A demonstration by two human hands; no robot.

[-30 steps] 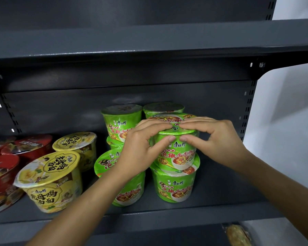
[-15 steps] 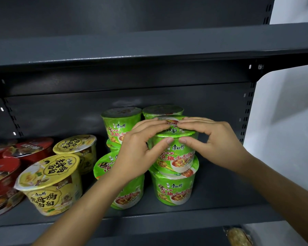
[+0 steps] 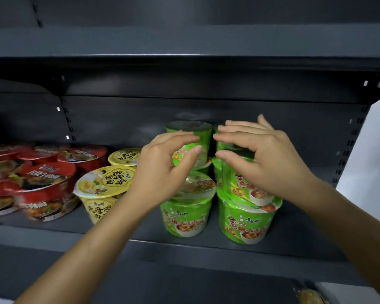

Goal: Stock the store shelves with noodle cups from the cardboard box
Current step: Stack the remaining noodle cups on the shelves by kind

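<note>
Green noodle cups stand on the dark grey shelf [image 3: 184, 245]. At the front right, one green cup [image 3: 245, 187] sits stacked on another green cup [image 3: 246, 226]. A single green cup [image 3: 185, 216] stands at the front left, and a stack of green cups [image 3: 190, 128] rises behind it. My right hand [image 3: 261, 156] hovers over the stacked cup with relaxed, spread fingers and covers the cups behind it. My left hand [image 3: 165, 165] is held in front of the back-left stack, fingers loosely curved around nothing. The cardboard box is out of view.
Yellow noodle cups [image 3: 105, 183] stand left of the green ones, with red noodle bowls [image 3: 42, 178] beyond them. An upper shelf [image 3: 184, 40] hangs close overhead. A white wall [image 3: 371, 154] borders the shelving on the right. A wrapped packet [image 3: 309, 297] lies at the bottom right.
Both hands have let go of the top green cup, which stays stacked at the front right, and have drawn apart. The view has come closer and turned left.
</note>
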